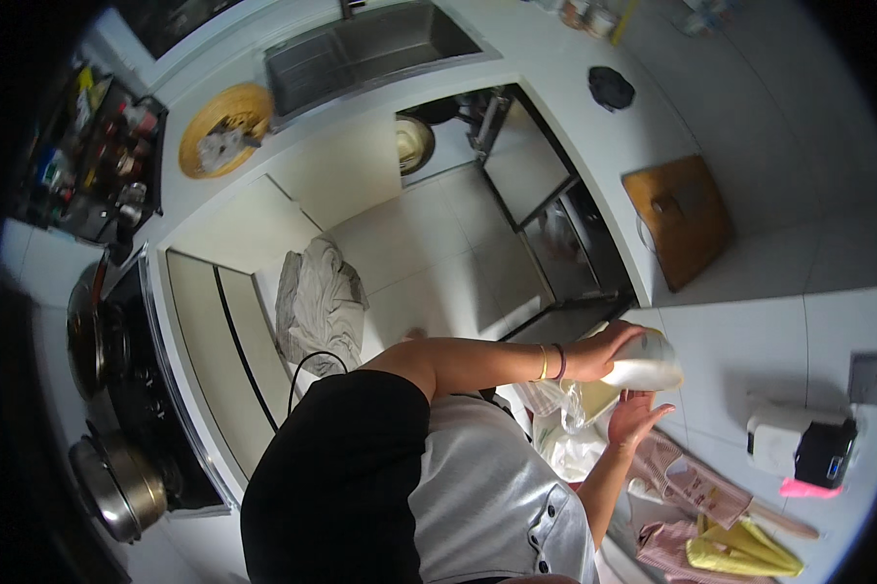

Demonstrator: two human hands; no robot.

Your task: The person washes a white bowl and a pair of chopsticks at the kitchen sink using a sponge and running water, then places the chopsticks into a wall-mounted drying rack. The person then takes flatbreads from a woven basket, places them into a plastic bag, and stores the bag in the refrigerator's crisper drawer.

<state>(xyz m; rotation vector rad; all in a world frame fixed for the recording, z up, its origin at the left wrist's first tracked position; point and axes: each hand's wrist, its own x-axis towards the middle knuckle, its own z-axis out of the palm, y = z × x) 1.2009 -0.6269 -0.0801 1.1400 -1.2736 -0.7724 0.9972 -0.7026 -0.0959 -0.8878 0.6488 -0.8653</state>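
My left hand (605, 355) grips a white bowl (646, 361) with a yellowish rim, reaching across my body to the right. The bowl is tipped on its side and slightly blurred. Just below it is my right hand (630, 421), palm turned up and thumb spread. Its fingertips are at the bowl's lower edge; whether they touch it, I cannot tell. Beneath the hands lie white and clear plastic bags (571, 444), partly hidden by my arms. A pale yellow panel or lid edge (599, 401) shows behind the bowl.
An open cabinet door (530, 160) juts over the floor. A grey cloth (322, 292) hangs at the left. A wooden board (678, 219) leans by the wall. Around stand a sink (380, 62), a wicker basket (194, 139), a pot (117, 485) on the stove and hanging aprons (701, 482).
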